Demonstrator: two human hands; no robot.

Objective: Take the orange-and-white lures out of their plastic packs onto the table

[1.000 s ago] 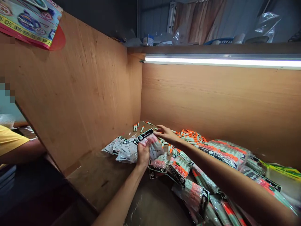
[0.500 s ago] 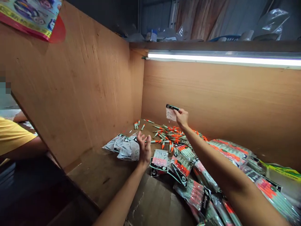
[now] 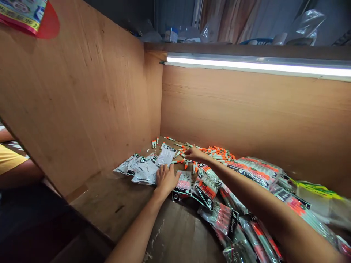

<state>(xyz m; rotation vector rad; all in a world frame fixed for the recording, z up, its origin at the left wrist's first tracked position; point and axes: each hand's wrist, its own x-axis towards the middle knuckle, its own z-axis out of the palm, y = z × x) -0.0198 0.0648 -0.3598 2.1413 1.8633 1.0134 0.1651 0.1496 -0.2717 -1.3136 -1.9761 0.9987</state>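
Plywood (image 3: pixel 233 102) backs the tabletop (image 3: pixel 178 230): my left hand (image 3: pixel 166 178), splayed, beside a bag (image 3: pixel 166 155); my right hand (image 3: pixel 195 154) at lures (image 3: pixel 219 152) near the back edge, grip unclear.

A bag (image 3: pixel 166 156) is now lying just past the left hand's (image 3: pixel 167 179) fingers; the right hand (image 3: pixel 195 154) is dipping to the lures (image 3: pixel 218 151).

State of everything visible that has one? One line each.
left hand: open, palm down by white bags
right hand: at loose lures, grip unclear
white bags: overlapping, contents unclear
loose lures: mostly heaped, unbagged
filled packs: lying, lures inside
tube light: lit
shelf bag: crumpled
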